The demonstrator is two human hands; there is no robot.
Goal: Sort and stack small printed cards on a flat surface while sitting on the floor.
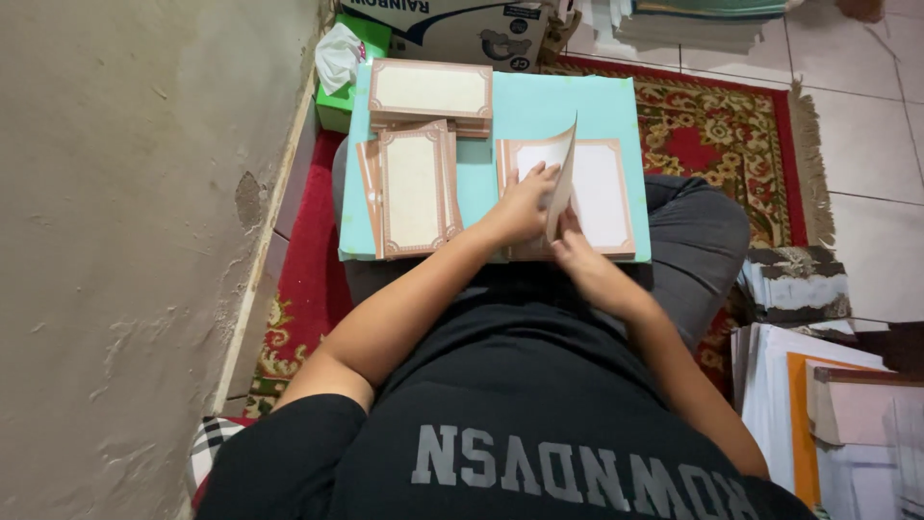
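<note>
Head view: a turquoise board (539, 106) lies across the person's lap, and all the work sits on it. The stack in hand (602, 193) rests at the board's near right corner, its near edge flush with the board's near edge. It is a pile of cream cards with brown ornamental borders, long axis running from the near edge toward the far edge, away from the body.

The left hand (520, 207) lies flat on the stack's left half, fingers spread and pressing down, closed on nothing. The right hand (577, 252) comes in from the near edge and pinches the lifted card (561, 178) at its lower part; that card stands almost upright, curling leftward, hinged along the stack's middle line. Both hands touch the stack, and the left lies further up it.

A second pile (412, 191) lies near the board's left edge, same long axis, slightly fanned, apart from the left hand. A third pile (430, 94) sits at the far left corner, turned crosswise, long axis along the far edge.

Off the board: a carpet (717, 120) beneath, a wall (144, 193) on the left, a carton (452, 24) beyond the far edge, and paper stacks (808, 385) on the right.
</note>
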